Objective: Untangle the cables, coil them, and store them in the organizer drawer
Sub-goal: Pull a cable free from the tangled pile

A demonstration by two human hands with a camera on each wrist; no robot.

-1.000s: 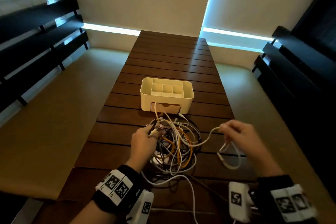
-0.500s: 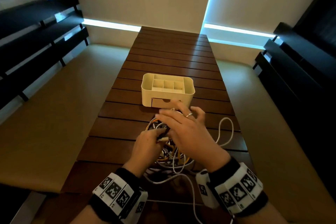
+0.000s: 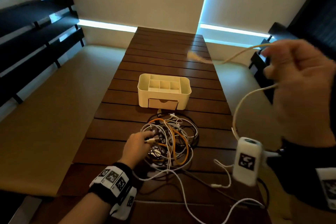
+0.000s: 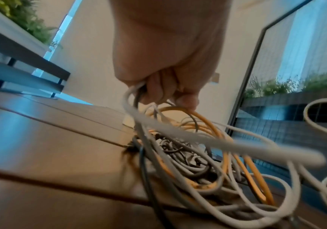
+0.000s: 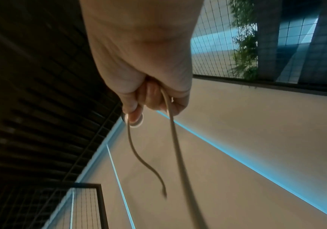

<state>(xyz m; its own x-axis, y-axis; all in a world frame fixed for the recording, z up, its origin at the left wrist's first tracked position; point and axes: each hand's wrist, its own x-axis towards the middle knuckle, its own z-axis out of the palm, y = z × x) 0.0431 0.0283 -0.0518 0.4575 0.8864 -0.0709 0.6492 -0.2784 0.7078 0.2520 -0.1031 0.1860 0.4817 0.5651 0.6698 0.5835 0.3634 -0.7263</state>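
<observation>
Gripping tangled cables (image 3: 169,140) with curled fingers, left hand (image 3: 136,143) low, right hand (image 3: 298,85) raised, pinching white cable (image 3: 241,100)

left hand (image 3: 136,143): low centre of frame, fingers curled, gripping strands | right hand (image 3: 298,85): raised at right edge, blurred, fingers pinching a cable

The left hand (image 4: 164,51) curls its fingers round white and dark strands above the cable tangle (image 4: 207,162) on the worktop (image 4: 51,139).
</observation>
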